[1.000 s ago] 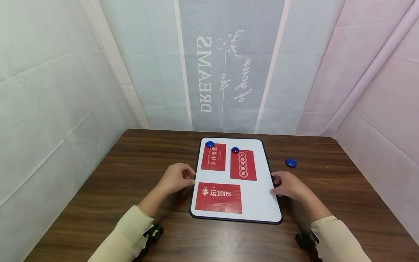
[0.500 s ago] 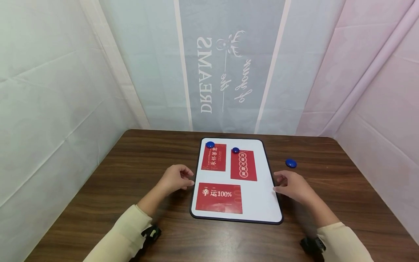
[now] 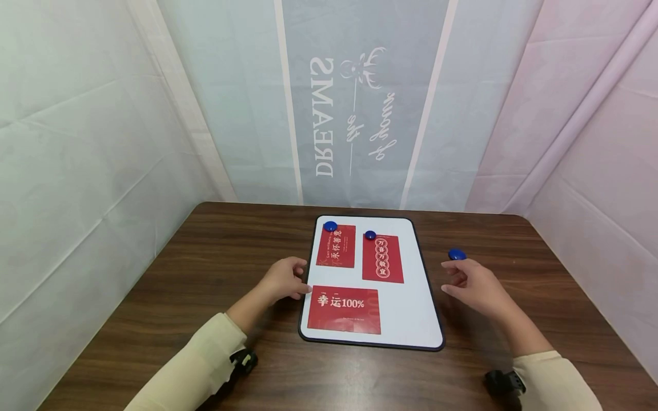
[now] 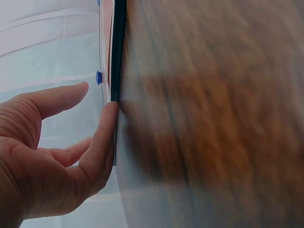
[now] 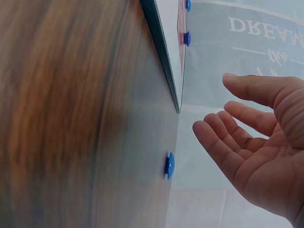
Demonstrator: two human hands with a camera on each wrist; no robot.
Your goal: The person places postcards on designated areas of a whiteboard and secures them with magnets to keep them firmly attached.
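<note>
A whiteboard (image 3: 411,319) with a dark frame lies on the table. On it are three red cards: one at the upper left (image 3: 339,257), one at the upper right (image 3: 393,260), and the lower card (image 3: 343,319). Blue round magnets sit at the top of the upper two, a left magnet (image 3: 330,226) and a right magnet (image 3: 370,234). My left hand (image 3: 281,279) is at the board's left edge, fingertips at the frame and thumb apart in the left wrist view. My right hand (image 3: 475,285) hovers right of the board with loose fingers, holding nothing. Just beyond it lies another blue magnet (image 3: 456,254).
The brown wooden table (image 3: 231,234) runs back to a grey-blue curtain (image 3: 370,188) with printed lettering. Pale fabric walls stand at the left (image 3: 103,142) and right (image 3: 606,188). Black straps with cameras sit at both wrists, such as the right wrist camera (image 3: 498,381).
My right hand has come off the board's right edge and moved right, toward the loose magnet, partly covering it. My left hand has stayed by the left edge, shifting slightly. Board and cards stay put.
</note>
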